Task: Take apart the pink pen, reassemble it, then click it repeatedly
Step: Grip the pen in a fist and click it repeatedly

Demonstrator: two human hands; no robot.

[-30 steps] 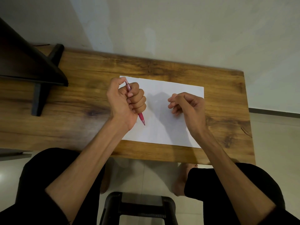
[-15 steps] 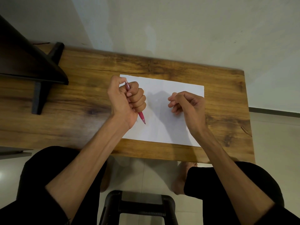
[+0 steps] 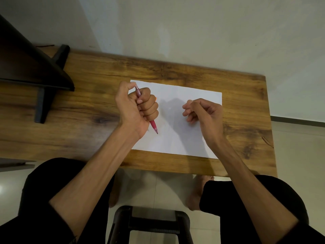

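At the bottom centre of the frame a black stool [image 3: 153, 224] stands between the person's knees. Above it, mid-frame, the left hand [image 3: 135, 110] is fisted round the pink pen [image 3: 153, 125], which looks whole, tip down over the white paper [image 3: 177, 138], thumb arched over the top end (pressing or just resting, I cannot tell). So disassembly and reassembly seem done; clicking is likely under way. The right hand [image 3: 204, 111] hovers right of centre, fingers loosely curled, holding nothing. Beyond lies the wooden table [image 3: 246, 120].
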